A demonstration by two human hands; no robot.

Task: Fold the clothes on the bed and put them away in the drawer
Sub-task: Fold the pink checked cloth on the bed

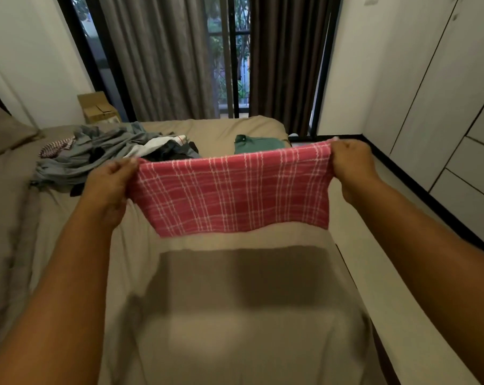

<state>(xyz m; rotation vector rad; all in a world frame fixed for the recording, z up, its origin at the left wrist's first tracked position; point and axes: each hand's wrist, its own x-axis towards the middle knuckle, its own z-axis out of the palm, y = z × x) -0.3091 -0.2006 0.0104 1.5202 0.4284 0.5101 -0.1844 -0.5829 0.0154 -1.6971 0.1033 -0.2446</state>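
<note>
Holding pink plaid cloth (235, 190) over beige bed (235, 273), left hand (107, 184), right hand (351, 168) fingers (343, 148) pinching corners; curtains (157, 56) behind

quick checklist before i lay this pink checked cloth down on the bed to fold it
1. Left hand grips one top corner of the pink checked cloth: ok.
2. Right hand grips the other top corner: ok.
3. Cloth spread flat between the hands, off the bed: ok.
4. Bare bed under the cloth: ok.
5. Clothes pile and green garment lie apart from that spot: ok.
6. Drawer open: cannot tell; the drawer fronts are only partly in view.
</note>
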